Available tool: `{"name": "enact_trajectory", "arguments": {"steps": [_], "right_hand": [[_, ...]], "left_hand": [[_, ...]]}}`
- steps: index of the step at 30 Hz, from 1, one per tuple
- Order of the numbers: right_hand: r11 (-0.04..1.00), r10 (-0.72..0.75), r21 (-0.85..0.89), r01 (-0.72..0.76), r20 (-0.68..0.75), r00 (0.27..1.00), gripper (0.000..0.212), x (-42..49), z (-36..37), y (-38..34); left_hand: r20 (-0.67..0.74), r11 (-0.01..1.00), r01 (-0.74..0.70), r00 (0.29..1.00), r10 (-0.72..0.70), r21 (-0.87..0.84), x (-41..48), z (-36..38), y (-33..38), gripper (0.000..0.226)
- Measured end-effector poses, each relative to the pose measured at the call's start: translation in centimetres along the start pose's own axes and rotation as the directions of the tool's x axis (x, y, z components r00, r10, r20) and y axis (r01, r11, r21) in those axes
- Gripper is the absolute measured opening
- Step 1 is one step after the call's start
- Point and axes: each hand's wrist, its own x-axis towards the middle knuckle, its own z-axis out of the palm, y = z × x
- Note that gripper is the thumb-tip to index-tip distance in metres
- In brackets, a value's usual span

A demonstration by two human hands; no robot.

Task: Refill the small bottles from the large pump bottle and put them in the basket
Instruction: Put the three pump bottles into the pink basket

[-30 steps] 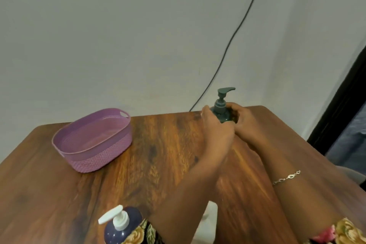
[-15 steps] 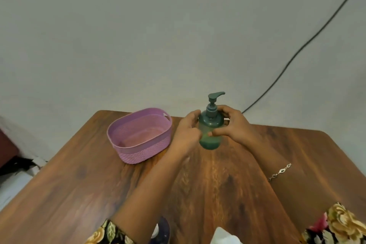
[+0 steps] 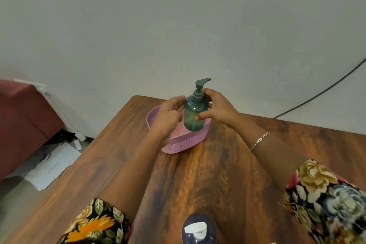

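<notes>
A small green pump bottle (image 3: 194,114) is held upright in the air over the pink woven basket (image 3: 183,143), which stands near the table's far left corner. My right hand (image 3: 214,108) grips the bottle from the right, fingers round its shoulder and body. My left hand (image 3: 170,114) is at the bottle's left side, fingertips touching its shoulder. At the near edge stands the large dark blue pump bottle (image 3: 198,231) with a white pump head, seen from above.
The wooden table (image 3: 217,180) has its left edge running diagonally from the far corner toward me. Left of it, papers (image 3: 51,166) lie on the floor beside dark red furniture (image 3: 21,121). A black cable (image 3: 320,93) runs down the wall at the right.
Both hands have carried the green bottle left from the table's middle to above the basket. The view has turned left, so the floor and red furniture now show.
</notes>
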Motion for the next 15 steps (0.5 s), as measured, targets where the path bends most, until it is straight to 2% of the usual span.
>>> {"name": "enact_trajectory", "arguments": {"steps": [7,15], "right_hand": [[0.999,0.024,-0.037,-0.02,0.09,0.996,0.073,4.5,5.5,-0.5],[0.992,0.116,-0.072,-0.105,0.173,0.978,0.069,7.5,11.2,2.1]], "left_hand": [[-0.042,0.999,0.032,0.999,-0.031,0.026,3.1,-5.0,-2.8,0.057],[-0.045,0.983,0.182,0.983,-0.18,0.023,6.6,-7.8,-6.9,0.054]]}}
